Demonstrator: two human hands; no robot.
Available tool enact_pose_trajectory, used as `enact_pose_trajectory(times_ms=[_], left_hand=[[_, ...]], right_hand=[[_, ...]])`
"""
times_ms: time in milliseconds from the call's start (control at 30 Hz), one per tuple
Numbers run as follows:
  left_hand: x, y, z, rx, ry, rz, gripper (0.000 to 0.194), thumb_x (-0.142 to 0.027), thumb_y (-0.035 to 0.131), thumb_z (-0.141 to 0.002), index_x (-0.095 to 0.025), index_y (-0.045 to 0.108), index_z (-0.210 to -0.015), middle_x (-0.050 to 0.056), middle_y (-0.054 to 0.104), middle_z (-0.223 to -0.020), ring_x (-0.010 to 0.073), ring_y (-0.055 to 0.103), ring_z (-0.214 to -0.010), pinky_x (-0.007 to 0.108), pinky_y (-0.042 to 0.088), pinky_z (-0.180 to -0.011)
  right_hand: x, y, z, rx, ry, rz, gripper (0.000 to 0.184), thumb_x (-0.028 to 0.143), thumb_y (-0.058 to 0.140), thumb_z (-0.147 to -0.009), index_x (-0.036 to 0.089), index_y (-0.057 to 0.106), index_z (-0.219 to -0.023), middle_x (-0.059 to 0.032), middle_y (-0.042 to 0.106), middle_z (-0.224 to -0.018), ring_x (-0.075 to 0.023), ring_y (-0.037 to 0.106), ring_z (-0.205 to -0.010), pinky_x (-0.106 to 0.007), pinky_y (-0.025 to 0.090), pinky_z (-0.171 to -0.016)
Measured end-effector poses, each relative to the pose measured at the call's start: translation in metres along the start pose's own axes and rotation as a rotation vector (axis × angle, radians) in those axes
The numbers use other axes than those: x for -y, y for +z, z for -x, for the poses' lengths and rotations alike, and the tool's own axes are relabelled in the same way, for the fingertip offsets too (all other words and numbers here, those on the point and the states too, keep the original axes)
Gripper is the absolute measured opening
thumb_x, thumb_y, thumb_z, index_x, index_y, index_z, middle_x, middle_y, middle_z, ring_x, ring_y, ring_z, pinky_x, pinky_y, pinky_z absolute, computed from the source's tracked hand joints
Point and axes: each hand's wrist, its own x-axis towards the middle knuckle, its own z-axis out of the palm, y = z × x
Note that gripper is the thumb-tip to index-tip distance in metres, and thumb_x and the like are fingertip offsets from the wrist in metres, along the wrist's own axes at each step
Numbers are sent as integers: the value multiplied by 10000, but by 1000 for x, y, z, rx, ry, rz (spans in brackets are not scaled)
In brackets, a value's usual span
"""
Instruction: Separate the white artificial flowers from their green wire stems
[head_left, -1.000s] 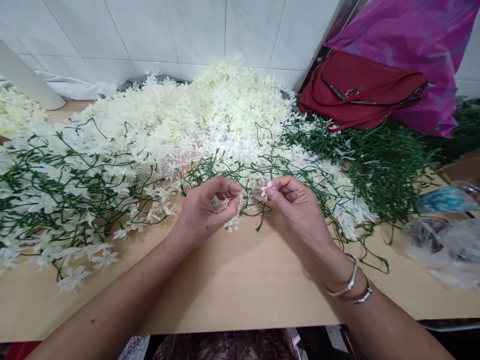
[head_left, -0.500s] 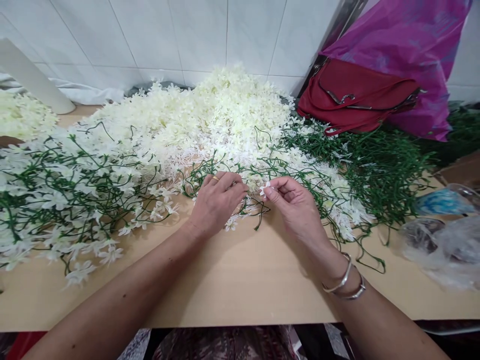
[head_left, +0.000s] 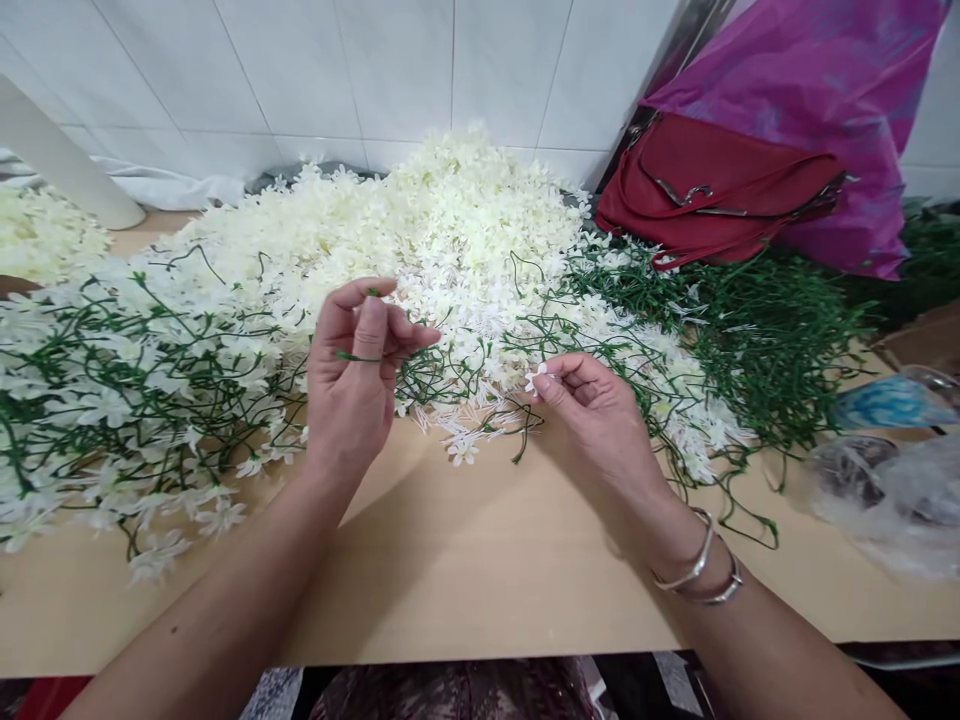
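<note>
My left hand (head_left: 356, 365) is raised over the near edge of the flower heap, palm turned up. Its thumb pinches a thin green plastic stem (head_left: 358, 357) against the fingers, and part of that stem is hidden. Between the thumb and forefinger of my right hand (head_left: 596, 405) is a small white artificial flower (head_left: 537, 380). Loose green stems (head_left: 450, 370) and white stamen pieces (head_left: 499, 410) lie between the two hands. One white blossom (head_left: 463, 450) rests on the bare wood just in front of them.
Cream petals (head_left: 465, 200) are heaped against the tiled wall. Stemmed white flowers (head_left: 112, 400) pile up at left, green stems (head_left: 772, 330) at right. Behind those sit a red handbag (head_left: 735, 190) and a purple bag (head_left: 810, 70). Clear plastic bags (head_left: 900, 500) lie on the table (head_left: 465, 580) at right.
My left hand has lifted and moved left out of the pile, turning palm up with a green stem in it. My right hand stays nearly still, holding the white flower.
</note>
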Motion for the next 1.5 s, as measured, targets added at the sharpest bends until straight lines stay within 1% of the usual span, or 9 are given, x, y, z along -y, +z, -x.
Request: enact_pose_trajectory(times_ms=[100,167,300,400,600,733,1167,1333,1500], left_hand=[[-4,-3,2,-14,80,-153,164,-390,712,-983,-281,743,-1101,-22,741,-819,84,675,-626,197,584,-618],[-5,-1,10,100,-6,-244,171,-341,752,-952,-241,767,-1091,-5,767,-823,84,663,-591,196,565,-566],[1,9,28,388,-279,-334,164,-338,769,-920,-179,753,-960,18,781,-788,96,659,-535,199,560,-505],[8,12,35,477,-346,-366,191,-367,699,-960,-179,716,-991,12,759,-786,75,575,-491,172,504,-431],[15,12,35,453,-397,-249,181,-323,676,-964,-162,666,-1048,30,753,-835,83,596,-610,157,541,-535],[15,14,39,449,-420,-223,180,-347,687,-968,-169,681,-1000,24,744,-832,88,599,-628,164,543,-550],[8,17,42,494,-389,-247,145,-315,692,-970,-170,688,-975,13,740,-816,88,639,-632,174,530,-563],[13,17,46,499,-352,-319,168,-335,660,-995,-178,657,-937,27,770,-829,106,692,-606,214,539,-588],[21,13,50,524,-375,-298,197,-368,623,-1022,-182,639,-962,34,777,-827,146,751,-701,247,572,-670]], right_hand=[[0,-1,-1,-4,-17,-10,147,318,836,-843,241,714,-870,33,686,-794,-127,673,-723,-259,517,-711],[0,-1,0,-3,-23,-6,157,329,845,-839,242,720,-876,30,690,-791,-132,673,-717,-260,520,-698],[-2,-2,1,6,-24,-5,160,339,856,-846,244,736,-890,25,704,-789,-131,666,-714,-254,524,-690],[-3,-3,2,30,18,-70,173,351,875,-833,251,748,-893,27,720,-802,-122,675,-714,-245,529,-696],[3,0,3,120,158,-187,253,417,928,-760,245,780,-873,17,734,-779,-121,656,-705,-249,529,-704],[7,3,7,164,201,-215,272,431,946,-730,245,798,-861,15,727,-771,-123,638,-709,-258,520,-715],[2,6,8,190,208,-210,257,412,941,-738,237,779,-832,14,715,-765,-135,643,-723,-284,530,-739],[0,7,9,163,180,-150,269,421,939,-734,238,766,-830,4,731,-775,-153,662,-724,-306,543,-731],[-5,10,9,169,206,-129,320,472,942,-713,236,755,-822,1,742,-758,-163,675,-708,-318,554,-716]])
